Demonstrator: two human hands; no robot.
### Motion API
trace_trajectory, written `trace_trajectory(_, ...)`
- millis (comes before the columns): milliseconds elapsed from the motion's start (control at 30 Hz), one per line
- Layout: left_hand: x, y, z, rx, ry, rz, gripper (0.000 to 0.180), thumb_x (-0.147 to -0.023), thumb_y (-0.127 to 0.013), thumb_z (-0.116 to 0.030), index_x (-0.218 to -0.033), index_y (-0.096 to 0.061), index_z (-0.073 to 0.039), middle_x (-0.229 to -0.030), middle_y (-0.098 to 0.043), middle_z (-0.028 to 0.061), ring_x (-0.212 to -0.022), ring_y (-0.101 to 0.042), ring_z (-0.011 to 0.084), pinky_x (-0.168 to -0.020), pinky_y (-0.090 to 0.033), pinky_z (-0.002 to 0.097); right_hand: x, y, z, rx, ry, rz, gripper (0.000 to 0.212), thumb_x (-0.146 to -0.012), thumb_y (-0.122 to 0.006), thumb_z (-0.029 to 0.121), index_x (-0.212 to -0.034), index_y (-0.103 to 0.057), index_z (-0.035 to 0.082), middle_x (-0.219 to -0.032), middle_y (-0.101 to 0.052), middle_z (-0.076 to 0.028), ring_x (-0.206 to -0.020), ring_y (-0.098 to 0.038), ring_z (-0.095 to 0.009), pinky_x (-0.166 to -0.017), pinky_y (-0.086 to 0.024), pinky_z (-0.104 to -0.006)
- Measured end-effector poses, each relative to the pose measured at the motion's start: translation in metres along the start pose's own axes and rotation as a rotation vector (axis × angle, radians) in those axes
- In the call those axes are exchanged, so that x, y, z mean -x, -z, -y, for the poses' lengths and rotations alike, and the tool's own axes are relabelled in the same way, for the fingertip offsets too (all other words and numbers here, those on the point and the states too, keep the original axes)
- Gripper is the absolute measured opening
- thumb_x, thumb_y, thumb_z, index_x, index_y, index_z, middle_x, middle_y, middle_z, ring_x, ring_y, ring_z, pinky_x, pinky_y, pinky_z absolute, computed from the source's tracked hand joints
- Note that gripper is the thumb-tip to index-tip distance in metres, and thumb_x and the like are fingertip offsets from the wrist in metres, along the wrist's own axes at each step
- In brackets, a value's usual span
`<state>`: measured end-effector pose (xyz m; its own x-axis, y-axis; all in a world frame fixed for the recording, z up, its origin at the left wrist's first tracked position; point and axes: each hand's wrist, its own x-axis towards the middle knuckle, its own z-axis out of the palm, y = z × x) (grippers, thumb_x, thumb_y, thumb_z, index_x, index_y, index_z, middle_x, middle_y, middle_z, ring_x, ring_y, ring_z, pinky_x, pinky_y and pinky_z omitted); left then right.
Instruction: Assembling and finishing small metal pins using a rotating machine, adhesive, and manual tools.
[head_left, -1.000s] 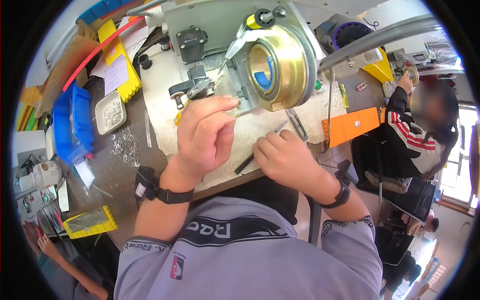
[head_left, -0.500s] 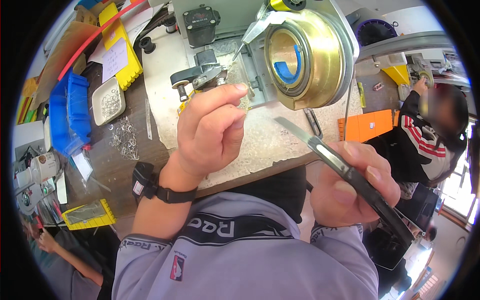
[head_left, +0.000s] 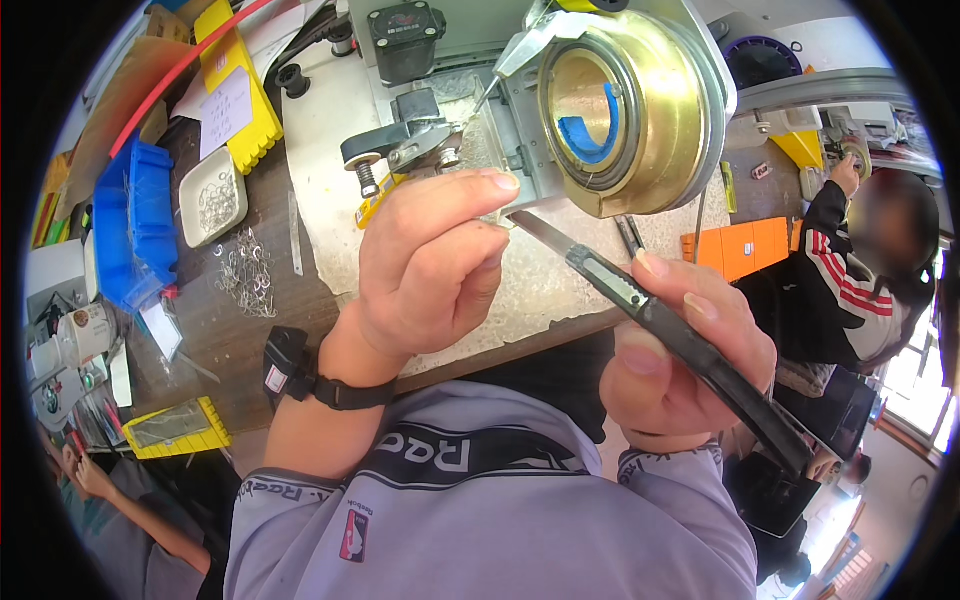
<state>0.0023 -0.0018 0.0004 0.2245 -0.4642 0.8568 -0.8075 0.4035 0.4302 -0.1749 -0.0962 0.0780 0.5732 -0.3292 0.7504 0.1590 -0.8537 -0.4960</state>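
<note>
Right hand (head_left: 685, 365) holds a black utility knife (head_left: 680, 345) in a closed grip: fingers wrap the handle from above, thumb pressed on its near side. The handle runs diagonally from lower right, past the heel of the hand, up to the left; the extended metal blade (head_left: 540, 228) projects beyond the fingertips toward the left hand. Left hand (head_left: 430, 265) is raised over the bench, fingers curled together, index finger and thumb closed toward each other near the blade tip. Cannot tell whether they pinch anything; any item there is too small or hidden. Blade tip lies just beside the left fingertips, contact not resolvable. A black wrist strap (head_left: 300, 370) sits on the left wrist. Behind the hands, on the pale work mat (head_left: 330, 190), stands a machine with a large brass-coloured drum (head_left: 640, 105) holding a blue insert. To the left: white tray of small metal parts (head_left: 212, 195), blue bin (head_left: 135, 230), yellow holder (head_left: 235, 85). Another person in a dark striped jacket (head_left: 830, 290) works at far right.
</note>
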Motion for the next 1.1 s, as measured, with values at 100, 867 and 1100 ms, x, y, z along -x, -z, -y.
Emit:
trace_trajectory(100, 0.001, 0.0, 0.001, 0.007, 0.0, 0.0, 0.016, -0.088, -0.066, 0.001, -0.103, -0.058, -0.002, -0.113, -0.067, 0.0172, -0.1, -0.069, 0.0319, -0.082, -0.058, 0.0381, -0.001, 0.0, -0.001, -0.029, -0.012, 0.036, 0.044, -0.081, -0.079, 0.002, -0.119, -0.056, 0.001, -0.105, -0.073, -0.022, -0.079, -0.072, -0.028, -0.07, -0.058, -0.0328)
trace_trajectory(867, -0.001, -0.002, 0.002, 0.013, -0.009, -0.023, 0.017, -0.086, -0.068, 0.002, -0.1, -0.058, -0.003, -0.109, -0.069, 0.0155, -0.097, -0.07, 0.0313, -0.076, -0.055, 0.0383, 0.002, -0.009, -0.001, -0.059, -0.159, 0.127, 0.032, -0.087, -0.073, -0.001, -0.115, -0.057, -0.005, -0.107, -0.071, -0.027, -0.094, -0.074, -0.028, -0.082, -0.06, -0.0343)
trace_trajectory(1100, 0.001, 0.001, 0.001, 0.022, 0.012, 0.025, 0.016, -0.092, -0.065, -0.002, -0.104, -0.055, -0.004, -0.112, -0.067, 0.016, -0.101, -0.069, 0.0326, -0.082, -0.054, 0.0405, -0.002, -0.007, 0.001, -0.013, -0.151, 0.167, 0.032, -0.087, -0.073, -0.002, -0.115, -0.057, -0.005, -0.107, -0.071, -0.027, -0.097, -0.074, -0.03, -0.084, -0.06, -0.0354)
